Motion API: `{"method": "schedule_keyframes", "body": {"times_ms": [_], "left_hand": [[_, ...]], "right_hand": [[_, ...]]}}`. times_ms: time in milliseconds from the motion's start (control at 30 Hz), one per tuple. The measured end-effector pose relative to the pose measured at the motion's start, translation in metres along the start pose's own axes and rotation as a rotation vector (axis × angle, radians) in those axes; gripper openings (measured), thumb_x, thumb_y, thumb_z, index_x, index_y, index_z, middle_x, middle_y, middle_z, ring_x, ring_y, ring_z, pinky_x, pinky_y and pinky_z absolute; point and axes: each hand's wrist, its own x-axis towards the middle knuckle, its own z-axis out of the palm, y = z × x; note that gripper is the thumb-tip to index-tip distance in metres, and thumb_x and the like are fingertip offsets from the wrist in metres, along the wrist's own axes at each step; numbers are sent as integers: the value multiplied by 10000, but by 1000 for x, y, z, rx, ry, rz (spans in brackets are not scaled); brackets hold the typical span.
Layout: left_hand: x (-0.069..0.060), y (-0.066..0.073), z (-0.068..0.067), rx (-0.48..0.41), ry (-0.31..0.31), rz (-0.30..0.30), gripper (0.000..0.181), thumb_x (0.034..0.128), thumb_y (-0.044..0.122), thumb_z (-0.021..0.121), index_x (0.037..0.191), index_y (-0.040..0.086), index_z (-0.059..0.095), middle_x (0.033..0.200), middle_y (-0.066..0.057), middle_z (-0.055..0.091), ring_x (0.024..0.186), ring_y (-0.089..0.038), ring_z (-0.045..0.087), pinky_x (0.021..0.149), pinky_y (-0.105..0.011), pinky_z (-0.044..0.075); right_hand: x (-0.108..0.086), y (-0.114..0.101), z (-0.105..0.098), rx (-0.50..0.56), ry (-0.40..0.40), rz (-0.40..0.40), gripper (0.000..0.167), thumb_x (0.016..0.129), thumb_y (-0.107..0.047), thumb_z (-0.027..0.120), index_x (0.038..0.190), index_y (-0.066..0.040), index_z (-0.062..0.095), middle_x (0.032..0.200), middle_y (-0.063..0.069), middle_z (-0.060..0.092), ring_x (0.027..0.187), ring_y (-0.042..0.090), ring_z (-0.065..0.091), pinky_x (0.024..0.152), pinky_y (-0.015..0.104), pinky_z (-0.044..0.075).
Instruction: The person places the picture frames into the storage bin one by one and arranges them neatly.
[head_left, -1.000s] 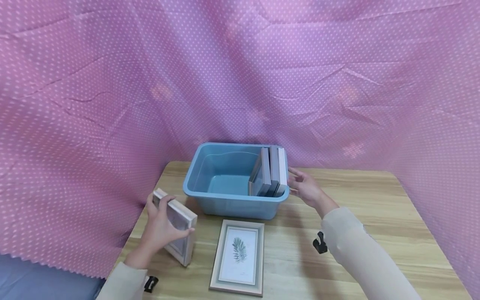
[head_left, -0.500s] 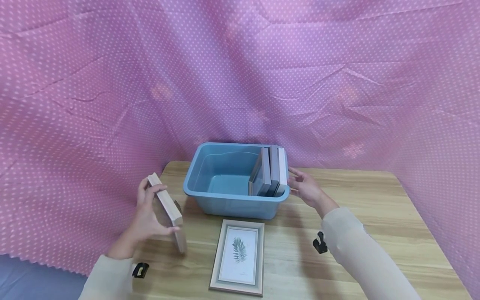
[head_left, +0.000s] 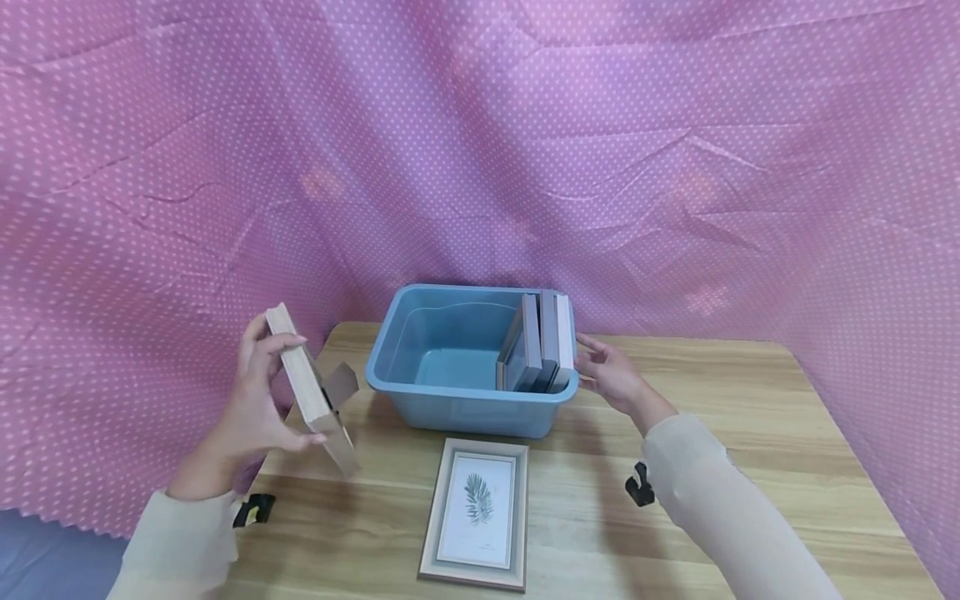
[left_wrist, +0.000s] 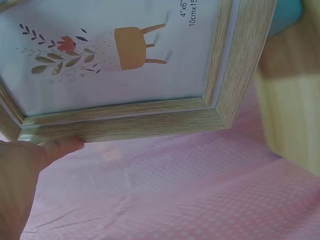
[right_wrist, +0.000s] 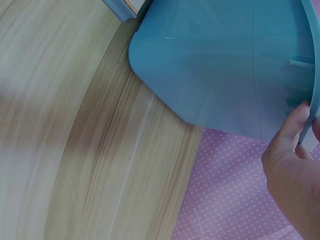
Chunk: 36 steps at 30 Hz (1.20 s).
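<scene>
My left hand grips a wood-grain picture frame by its edge, tilted above the table's left side. Its back support leg sticks out toward the basin. The left wrist view shows the frame's front, with a print of a potted plant. My right hand pinches the right rim of a blue plastic basin, fingers on both sides of the rim. Inside, against the basin's right wall, several picture frames stand on edge. Another picture frame, with a green leaf print, lies face up in front.
Everything rests on a wood-grain table. A pink polka-dot cloth hangs behind it and along both sides. Black clips show beside both sleeves.
My left hand has moved left and up with the picture frame, turning it so its back and support leg face the basin. The right hand and the basin stay in place.
</scene>
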Motion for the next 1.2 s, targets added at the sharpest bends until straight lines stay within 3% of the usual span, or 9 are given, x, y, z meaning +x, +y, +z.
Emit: {"method": "schedule_keyframes", "body": {"times_ms": [200, 300, 500, 567, 867, 1067, 1200], "left_hand": [[15, -18, -14, 0, 16, 75, 1154, 389, 416, 926, 1192, -175, 345, 1424, -304, 93, 1240, -323, 235, 1051, -242, 351], [26, -12, -18, 15, 21, 93, 1133, 389, 390, 917, 1193, -163, 341, 1435, -255, 103, 1260, -343, 214, 1077, -283, 331], [52, 3, -21, 21, 41, 110, 1130, 274, 257, 876, 1193, -147, 357, 1445, -200, 128, 1267, -344, 224, 1092, -341, 336], [62, 7, -19, 21, 37, 127, 1132, 291, 279, 885, 1198, -143, 354, 1449, -188, 120, 1267, -344, 230, 1085, -337, 348], [108, 13, 7, 20, 6, 196, 1091, 361, 359, 888, 1222, -58, 366, 1466, -197, 80, 1265, -316, 224, 1051, -359, 384], [126, 18, 30, 11, -13, 191, 1038, 366, 308, 864, 1217, -34, 378, 1446, -268, 81, 1272, -316, 235, 1074, -467, 342], [135, 8, 43, 12, -56, 193, 1061, 347, 223, 902, 1239, -5, 374, 1455, -279, 48, 1314, -318, 194, 1107, -487, 291]], "right_hand": [[2, 0, -1, -8, -10, -5, 566, 990, -37, 482, 1506, -84, 255, 1380, 254, 422, 1159, 252, 525, 1023, 429, 435], [2, 0, -1, 5, -24, -14, 570, 990, -18, 468, 1506, -55, 230, 1378, 271, 408, 1110, 210, 549, 1011, 415, 449], [1, 0, -2, 22, -30, -9, 577, 988, 0, 460, 1506, -37, 210, 1344, 257, 421, 1041, 156, 566, 971, 369, 485], [1, 0, -3, 18, -31, -5, 578, 990, -3, 456, 1508, -38, 203, 1340, 255, 419, 1053, 165, 559, 974, 372, 483], [0, 0, -4, 28, -26, 2, 584, 988, 4, 454, 1511, -45, 197, 1349, 259, 407, 1065, 178, 552, 983, 380, 475], [0, 0, -2, 11, -21, -3, 578, 989, -5, 459, 1509, -48, 212, 1350, 257, 411, 1100, 209, 537, 987, 387, 471], [1, 0, -2, 8, -19, -6, 580, 990, -9, 461, 1509, -43, 204, 1359, 272, 403, 1126, 231, 526, 999, 401, 460]]}}
